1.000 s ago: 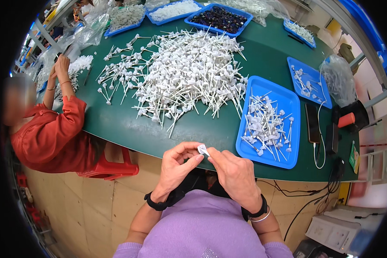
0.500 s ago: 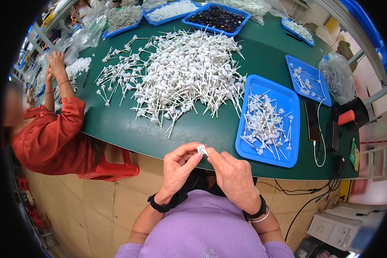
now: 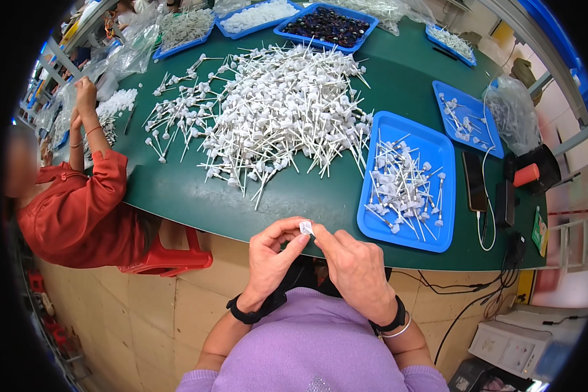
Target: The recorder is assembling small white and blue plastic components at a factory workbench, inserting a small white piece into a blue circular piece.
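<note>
Fingers: I see both sets pinched shut on one small white plastic piece (image 3: 305,227); left hand (image 3: 270,261) holds it from below-left, right hand (image 3: 357,269) from the right.
Piece: it sits between the fingertips, in the air just off the near edge of the tabletop (image 3: 176,189), above my lap.
Axis: too small for me to tell its long axis; no stem shows.
Nearer hand: I judge both equally close, thumbs meeting at the piece.
Blue tray (image 3: 379,228): just ahead and right of the right hand, holding a scatter of white stemmed parts (image 3: 405,186).
Big pile (image 3: 284,114): white stemmed parts heaped mid-tabletop, well ahead of the left hand.
Open room: bare green strip between pile and near edge, straight ahead.
Left side: a person in a red sleeve (image 3: 78,209) works apart from me.
Right edge: phone (image 3: 475,181) and cable beside the tray.
</note>
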{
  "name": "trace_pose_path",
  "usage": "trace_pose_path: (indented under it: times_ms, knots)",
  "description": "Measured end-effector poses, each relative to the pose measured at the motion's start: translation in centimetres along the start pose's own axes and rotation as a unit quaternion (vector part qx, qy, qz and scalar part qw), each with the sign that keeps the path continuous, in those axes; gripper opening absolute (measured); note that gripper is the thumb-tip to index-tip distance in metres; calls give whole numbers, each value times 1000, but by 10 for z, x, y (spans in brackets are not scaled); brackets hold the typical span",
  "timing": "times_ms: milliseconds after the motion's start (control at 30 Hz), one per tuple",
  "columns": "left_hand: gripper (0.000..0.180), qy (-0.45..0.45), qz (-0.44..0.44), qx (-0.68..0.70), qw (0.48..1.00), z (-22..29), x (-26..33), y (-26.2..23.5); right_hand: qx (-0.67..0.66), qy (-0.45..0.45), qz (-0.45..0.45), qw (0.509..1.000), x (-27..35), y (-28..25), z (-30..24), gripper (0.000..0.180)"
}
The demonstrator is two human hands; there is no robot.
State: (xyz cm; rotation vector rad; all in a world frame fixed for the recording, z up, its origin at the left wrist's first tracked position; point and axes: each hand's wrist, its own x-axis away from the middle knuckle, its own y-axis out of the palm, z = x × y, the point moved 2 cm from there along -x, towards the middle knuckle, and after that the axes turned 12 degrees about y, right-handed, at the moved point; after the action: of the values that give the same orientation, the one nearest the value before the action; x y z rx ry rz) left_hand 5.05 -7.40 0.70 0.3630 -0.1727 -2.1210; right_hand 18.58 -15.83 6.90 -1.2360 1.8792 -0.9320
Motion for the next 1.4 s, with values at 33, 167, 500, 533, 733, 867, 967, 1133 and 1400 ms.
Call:
trace_pose_path:
  times_ms: [33,167,500,533,733,867,967,1133,1400]
  knots:
    - [24,7,1,-16,1000,-1,1,1,7,4,-3,1000,0,1,0,39]
    - [24,17,28,-32,999,-2,2,5,22,21,-21,999,3,6,-3,46]
    - [25,9,36,9,999,-8,5,8,-40,44,-17,998,4,13,0,33]
    - [25,4,35,12,999,-8,5,7,-41,43,-18,998,3,12,0,29]
    - [25,15,27,3,1000,-4,4,6,-40,32,-17,999,-2,6,1,19]
    - [25,17,33,7,999,-5,3,6,-36,29,-5,999,-3,4,0,20]
    - [26,12,28,3,1000,-5,3,6,-31,22,2,999,-2,2,-1,21]
    - [26,15,27,2,1000,-6,3,7,-26,21,-1,999,-2,4,0,23]
    - [25,27,34,2,999,-6,2,7,-38,21,-6,999,-2,7,2,24]
